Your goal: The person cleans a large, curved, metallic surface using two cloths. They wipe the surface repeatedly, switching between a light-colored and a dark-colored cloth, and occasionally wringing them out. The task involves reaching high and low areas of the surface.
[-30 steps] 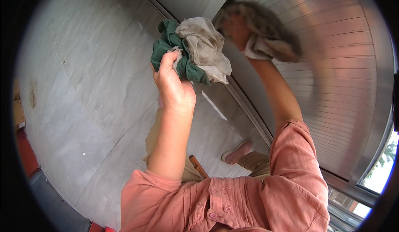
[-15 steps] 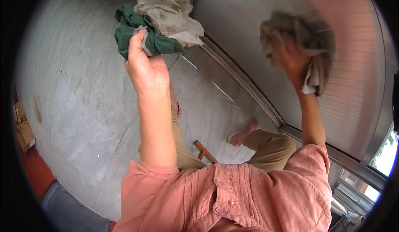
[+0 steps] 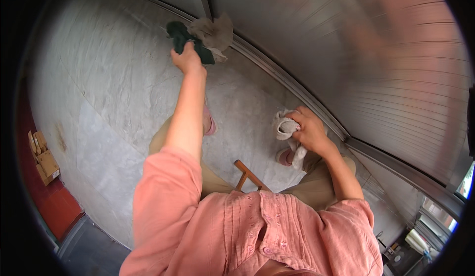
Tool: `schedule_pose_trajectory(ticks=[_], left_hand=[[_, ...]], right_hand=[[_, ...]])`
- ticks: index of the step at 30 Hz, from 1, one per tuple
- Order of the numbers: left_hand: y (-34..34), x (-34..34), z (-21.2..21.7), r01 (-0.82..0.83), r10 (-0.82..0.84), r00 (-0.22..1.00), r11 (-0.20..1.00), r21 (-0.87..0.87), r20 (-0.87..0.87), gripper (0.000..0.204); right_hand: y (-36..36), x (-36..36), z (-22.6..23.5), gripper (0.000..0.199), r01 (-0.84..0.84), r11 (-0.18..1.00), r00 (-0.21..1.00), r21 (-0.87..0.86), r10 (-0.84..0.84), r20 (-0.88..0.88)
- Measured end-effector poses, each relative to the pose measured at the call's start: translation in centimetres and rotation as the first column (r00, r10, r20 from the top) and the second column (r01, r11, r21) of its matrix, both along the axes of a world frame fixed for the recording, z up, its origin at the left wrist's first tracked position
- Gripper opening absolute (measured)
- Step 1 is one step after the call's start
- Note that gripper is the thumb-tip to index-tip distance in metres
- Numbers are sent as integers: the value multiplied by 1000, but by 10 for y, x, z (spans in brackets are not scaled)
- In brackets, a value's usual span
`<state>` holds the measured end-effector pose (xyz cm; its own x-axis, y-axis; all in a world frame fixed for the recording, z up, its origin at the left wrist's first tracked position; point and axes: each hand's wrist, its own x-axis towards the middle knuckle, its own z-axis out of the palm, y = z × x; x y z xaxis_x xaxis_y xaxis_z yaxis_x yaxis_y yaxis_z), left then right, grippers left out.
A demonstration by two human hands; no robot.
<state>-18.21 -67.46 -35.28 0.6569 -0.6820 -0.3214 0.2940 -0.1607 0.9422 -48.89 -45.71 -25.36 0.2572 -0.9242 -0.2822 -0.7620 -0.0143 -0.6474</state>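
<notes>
Stretched out ahead, my left hand (image 3: pixel 188 61) is closed on a bunched dark green cloth (image 3: pixel 184 34). Crumpled against it is a grey-beige cloth (image 3: pixel 213 31), near the foot of a ribbed translucent panel (image 3: pixel 316 43). My right hand (image 3: pixel 311 130) grips a whitish-grey rag (image 3: pixel 287 127), loosely rolled at the top, with one end hanging down past my knee. That rag is apart from the panel, which stands to the right in a metal frame and mirrors a blurred pink shape.
A metal track (image 3: pixel 292 88) runs along the panel's foot over the grey marbled floor (image 3: pixel 114 93). A wooden stool (image 3: pixel 250 174) shows between my legs. Cardboard boxes (image 3: pixel 47 164) stand at the left on something red. Assorted items (image 3: pixel 415 241) lie at the lower right.
My right hand has come down off the panel, and its rag now hangs above my knee. My left hand has moved farther out with the green and beige cloths.
</notes>
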Motion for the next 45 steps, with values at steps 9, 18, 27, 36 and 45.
schedule_pose_trajectory(ticks=[9, 18, 27, 36, 45], left_hand=[[-110, -12, -188, 129, -296, 756, 942, 311, 584, 41], [-103, -95, -287, 301, -642, 202, 759, 577, 739, 32], [37, -215, -321, 831, -710, -109, 320, 456, 696, 29], [-89, -88, -316, 262, -641, -214, 689, 675, 737, 26], [158, -335, -347, 941, -692, -249, -7, 339, 678, 15]], right_hand=[[28, -33, -24, 48, 95, 949, 967, 300, -159, 197], [44, -54, -40, 48, 215, 848, 924, 485, -337, 179], [38, -49, -44, 45, 173, 892, 918, 418, -300, 260], [78, -61, -61, 44, 265, 826, 829, 498, -459, 319], [87, -58, -60, 41, 305, 821, 798, 482, -497, 342]])
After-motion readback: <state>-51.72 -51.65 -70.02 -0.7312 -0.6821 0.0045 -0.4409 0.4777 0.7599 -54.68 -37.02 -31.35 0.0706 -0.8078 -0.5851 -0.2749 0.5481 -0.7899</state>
